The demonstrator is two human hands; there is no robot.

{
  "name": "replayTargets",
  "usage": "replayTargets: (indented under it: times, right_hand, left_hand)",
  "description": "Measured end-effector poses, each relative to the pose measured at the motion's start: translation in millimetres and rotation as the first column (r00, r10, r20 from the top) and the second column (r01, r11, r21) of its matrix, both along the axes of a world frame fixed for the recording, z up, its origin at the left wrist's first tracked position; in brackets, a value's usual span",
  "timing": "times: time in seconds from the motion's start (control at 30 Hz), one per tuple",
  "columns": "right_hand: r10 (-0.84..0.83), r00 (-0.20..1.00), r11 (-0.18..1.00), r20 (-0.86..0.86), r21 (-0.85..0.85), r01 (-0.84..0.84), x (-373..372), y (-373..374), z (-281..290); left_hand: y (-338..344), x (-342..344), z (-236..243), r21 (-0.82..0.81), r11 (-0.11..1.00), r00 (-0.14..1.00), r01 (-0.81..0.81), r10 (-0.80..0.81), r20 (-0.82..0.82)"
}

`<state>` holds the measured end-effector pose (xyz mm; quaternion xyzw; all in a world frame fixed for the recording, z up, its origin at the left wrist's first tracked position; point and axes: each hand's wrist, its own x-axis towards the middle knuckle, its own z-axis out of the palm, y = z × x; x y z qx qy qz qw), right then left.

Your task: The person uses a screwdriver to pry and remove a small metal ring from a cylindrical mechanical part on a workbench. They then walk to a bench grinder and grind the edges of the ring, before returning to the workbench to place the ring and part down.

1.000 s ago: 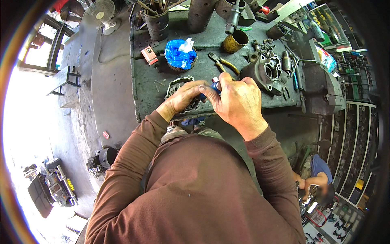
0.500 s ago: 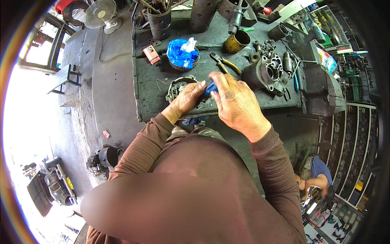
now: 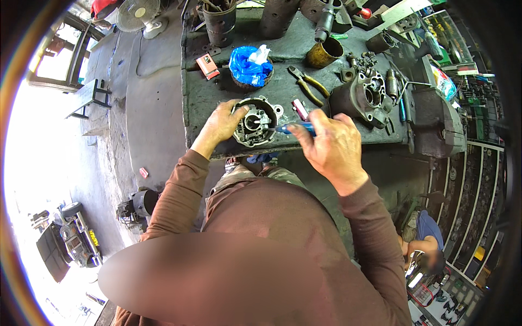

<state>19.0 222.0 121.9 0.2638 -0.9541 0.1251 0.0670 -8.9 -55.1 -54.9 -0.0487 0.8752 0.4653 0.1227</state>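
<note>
A round metal motor end housing (image 3: pixel 240 138) with brush-holder parts inside sits at the bench's front edge. My left hand (image 3: pixel 220 127) grips its left rim, the thumb over the inner edge. In my right hand (image 3: pixel 336 149) is a screwdriver with a blue handle (image 3: pixel 284 129), held nearly level. Its tip reaches over the housing's right side among the inner parts; exact contact is too small to tell. Just beyond the right hand lies a small red and white piece (image 3: pixel 299 109), and past it a pair of yellow-handled pliers (image 3: pixel 311 89).
On the dark bench (image 3: pixel 204 100) stand a basket with a blue bag (image 3: pixel 247 66), a red box (image 3: pixel 207 66), a rusty yellow can (image 3: pixel 325 53) and a large metal casing (image 3: pixel 348 100). At the right, another person (image 3: pixel 429 233) is low down near tools.
My hands have moved apart. The left now grips the housing's rim, and the right has brought the screwdriver over the housing. The red and white piece has come into sight.
</note>
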Motion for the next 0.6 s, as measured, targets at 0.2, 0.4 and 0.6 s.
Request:
replayTargets:
  times: [0.2, 0.4, 0.6]
  right_hand:
    - [0.167, 0.979, 0.986, -0.114, 0.008, -0.167, 29, 48, -7]
    - [-0.34, 0.721, 0.903, 0.604, -0.004, 0.429, 62, 84, -27]
    - [0.035, 0.995, 0.99, 0.092, 0.136, -0.047, 64, 100, -37]
  left_hand:
    - [38, 30, 32, 0.01, 0.999, 0.946, 0.033, -0.028, -0.324]
    - [63, 38, 57, -0.124, 0.992, 0.936, 0.008, -0.051, -0.347]
    - [69, 40, 55, -0.098, 0.992, 0.934, 0.078, -0.108, -0.339]
